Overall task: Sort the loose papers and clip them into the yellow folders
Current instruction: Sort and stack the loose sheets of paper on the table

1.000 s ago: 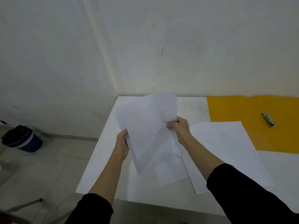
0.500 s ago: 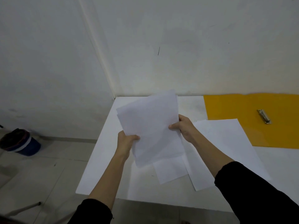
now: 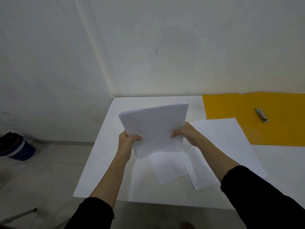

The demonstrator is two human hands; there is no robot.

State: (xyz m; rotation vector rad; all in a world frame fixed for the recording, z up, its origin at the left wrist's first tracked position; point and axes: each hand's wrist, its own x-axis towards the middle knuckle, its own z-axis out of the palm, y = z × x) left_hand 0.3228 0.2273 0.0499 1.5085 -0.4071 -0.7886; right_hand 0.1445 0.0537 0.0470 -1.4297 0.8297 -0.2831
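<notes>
my left hand (image 3: 127,142) and right hand (image 3: 188,133) gripping paper stack (image 3: 153,128) by its side edges above white table (image 3: 99,156), thumbs curled over front, other fingers hidden behind, loose sheets (image 3: 217,146) below, open yellow folder (image 3: 272,129), its metal clip (image 3: 261,114) apparently flat

Your left hand (image 3: 127,143) is held out in front of you. It grips the lower left edge of the stack (image 3: 155,126), with the thumb curled over the near face and the fingers hidden behind. Your right hand (image 3: 187,134) pinches the stack's right edge the same way, thumb on the near face. Both hands sit at about the same height, with the stack between them. Your bare forearms reach forward and angle in toward each other. Black sleeves (image 3: 264,204) cover your arms from about the elbows back.
</notes>
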